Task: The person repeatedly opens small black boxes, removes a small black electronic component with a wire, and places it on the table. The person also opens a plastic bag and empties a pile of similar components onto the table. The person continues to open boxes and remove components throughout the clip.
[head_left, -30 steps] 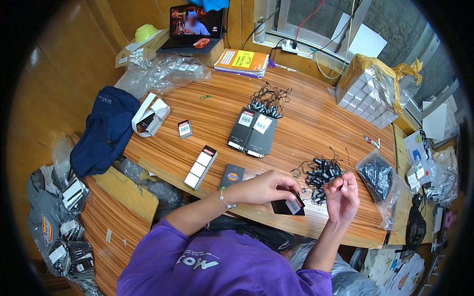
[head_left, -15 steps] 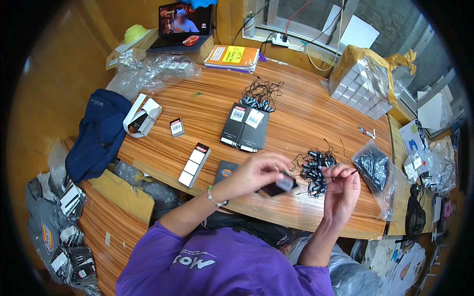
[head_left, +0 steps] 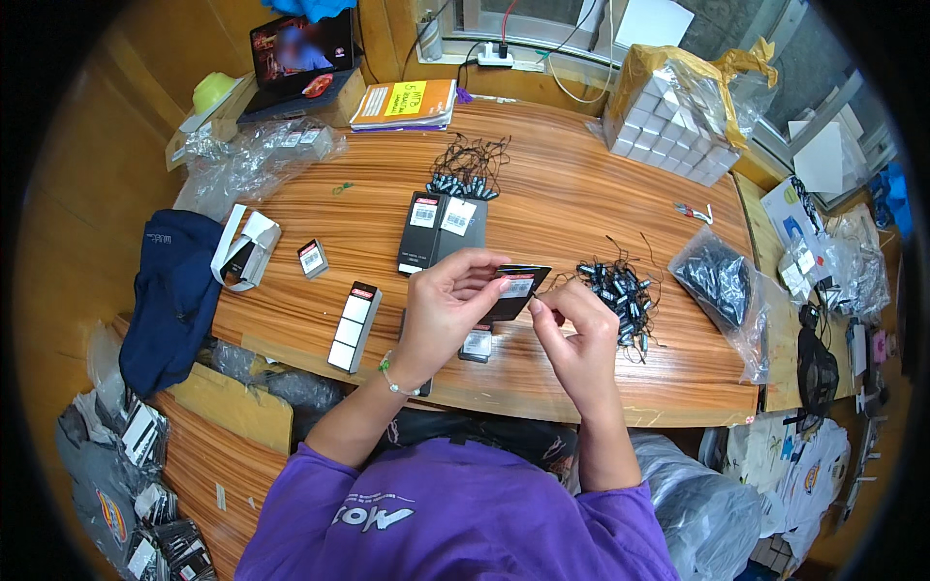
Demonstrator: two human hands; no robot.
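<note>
Curved wooden table (head_left: 542, 165), the broad surface that bears the whole arrangement; its near edge faces the person's body. The block of white boxes (head_left: 668, 126), wrapped in clear film and brown tape, stands at the far right, probably so that its bulk stays outside the handling area. The dark blue cloth item (head_left: 170, 290) lies at the left edge. The clear plastic bag (head_left: 717, 281) of black pieces rests near the right edge, apparently within the right arm's reach. Left hand (head_left: 448, 302): thumb and fingers pressed together, gripping the dark tag by its left side, which leaves the opposite edge free and accessible. Right hand (head_left: 579, 329): thumb and forefinger drawn close together at that free edge; whether a cord lies between them is too small to tell. The heap of black cords (head_left: 625, 295) lies loose just beyond the right hand, a position suited to picking from it. Dark card stacks (head_left: 417, 242), set side by side, have their cords fanned out beyond the far end, presumably to limit tangling. Dark tag (head_left: 506, 302): raised above the table between the hands, tilted, its pale label partly under the left thumb. Small label stack (head_left: 312, 259): near the left, apart from the hands.
</note>
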